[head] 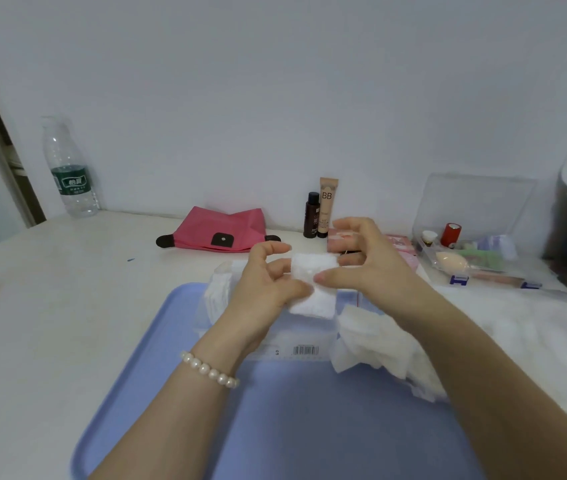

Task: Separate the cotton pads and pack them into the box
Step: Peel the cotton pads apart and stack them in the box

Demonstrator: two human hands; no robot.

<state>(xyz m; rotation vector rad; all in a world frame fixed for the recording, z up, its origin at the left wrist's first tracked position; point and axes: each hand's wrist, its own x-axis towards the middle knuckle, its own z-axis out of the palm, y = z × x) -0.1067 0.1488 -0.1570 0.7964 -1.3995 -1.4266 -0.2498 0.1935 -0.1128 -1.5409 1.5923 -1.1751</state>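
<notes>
Both hands pinch a small stack of cotton pads (313, 285) above the blue tray (157, 368): left hand (268, 282) steadies it, right hand (361, 265) thumbs its edge, likely to peel one free. The clear box (476, 202) stands open far right on the worktop (67, 323).

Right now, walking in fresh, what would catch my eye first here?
Two hands meet mid-scene over a blue tray, the left hand and right hand pinching a white cotton pad between them. Loose pads are heaped on the tray's right. Behind, a pink pouch lies by the wall, and a water bottle stands far left.
</notes>
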